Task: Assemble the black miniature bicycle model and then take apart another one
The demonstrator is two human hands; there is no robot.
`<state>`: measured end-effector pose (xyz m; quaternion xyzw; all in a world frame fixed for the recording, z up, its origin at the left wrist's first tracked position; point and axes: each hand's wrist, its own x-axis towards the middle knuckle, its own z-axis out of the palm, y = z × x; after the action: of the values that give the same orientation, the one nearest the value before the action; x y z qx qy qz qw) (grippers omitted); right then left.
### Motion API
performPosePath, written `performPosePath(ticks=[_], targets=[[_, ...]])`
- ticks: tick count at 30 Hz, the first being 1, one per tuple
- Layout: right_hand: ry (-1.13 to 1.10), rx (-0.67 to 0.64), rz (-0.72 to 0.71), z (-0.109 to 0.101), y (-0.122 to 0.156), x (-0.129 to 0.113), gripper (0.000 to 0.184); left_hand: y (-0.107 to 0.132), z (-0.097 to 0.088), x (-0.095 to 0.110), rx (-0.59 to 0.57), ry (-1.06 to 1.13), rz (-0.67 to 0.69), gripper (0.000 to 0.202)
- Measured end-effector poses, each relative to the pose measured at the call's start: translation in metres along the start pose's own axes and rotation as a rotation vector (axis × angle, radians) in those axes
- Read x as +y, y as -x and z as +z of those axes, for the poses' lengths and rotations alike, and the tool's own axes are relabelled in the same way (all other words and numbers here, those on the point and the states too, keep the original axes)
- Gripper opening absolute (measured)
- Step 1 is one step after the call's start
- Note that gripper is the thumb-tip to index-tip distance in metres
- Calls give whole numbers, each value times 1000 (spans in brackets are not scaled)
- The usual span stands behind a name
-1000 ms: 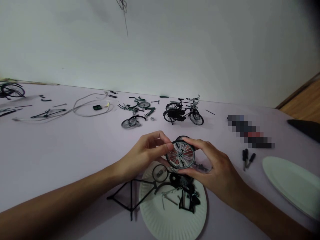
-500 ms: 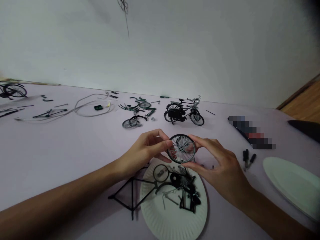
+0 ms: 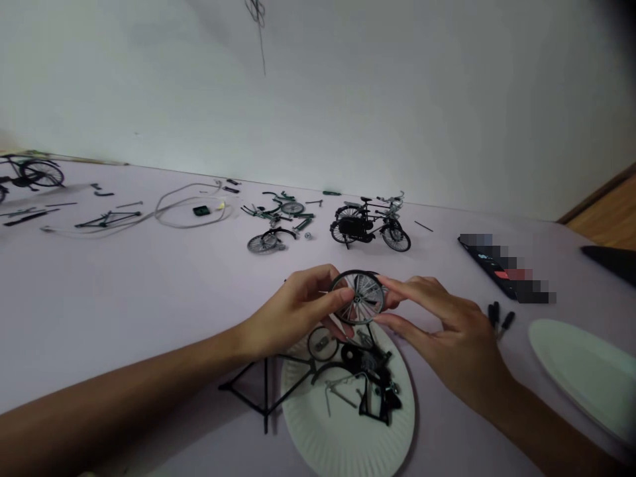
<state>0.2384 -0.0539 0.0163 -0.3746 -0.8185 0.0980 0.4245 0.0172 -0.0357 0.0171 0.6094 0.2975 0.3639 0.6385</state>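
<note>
Left hand (image 3: 293, 311) pinches the small spoked wheel (image 3: 365, 296) at its left rim, thumb on the near face and fingers curled behind. The right hand (image 3: 447, 331) closes on the opposite rim, forefinger on top and thumb underneath. The wheel stands upright in the air between the two hands, just above the far edge of the paper plate (image 3: 308, 430) and clear of the worktop (image 3: 124, 298).

The work in hand looks like checking or turning the wheel rather than fitting it: nothing is joined to it, though the right fingertips hide that side of the rim, so I cannot be sure.

On the plate lies a heap of black loose parts (image 3: 370, 391) (a smaller ring among them), and a black frame (image 3: 258, 394) juts off the plate's left edge onto the worktop.

Any further handling calls for a light, even pinch on the tyre, since the thin spokes would likely bend under pressure, and for keeping the wheel over the plate.

Farther back stands a finished model bicycle (image 3: 370, 224); small screwdrivers (image 3: 499, 319) lie near a second plate (image 3: 581, 371).
</note>
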Motion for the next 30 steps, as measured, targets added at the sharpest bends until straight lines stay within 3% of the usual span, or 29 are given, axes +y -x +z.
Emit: performPosePath(ticks=[8, 13, 17, 22, 30], targets=[[10, -107, -54, 6, 8, -12, 49, -3, -18, 11, 138, -162, 184, 38], [67, -324, -262, 18, 11, -28, 28, -13, -38, 0, 206, -184, 243, 37], [117, -298, -396, 26, 10, -33, 19, -17, -42, -8, 183, -192, 250, 35], [165, -330, -410, 27, 11, -31, 23, -18, -38, -11, 248, -209, 234, 20], [134, -361, -354, 22, 13, -30, 31, -21, -45, -17, 270, -319, 180, 20]])
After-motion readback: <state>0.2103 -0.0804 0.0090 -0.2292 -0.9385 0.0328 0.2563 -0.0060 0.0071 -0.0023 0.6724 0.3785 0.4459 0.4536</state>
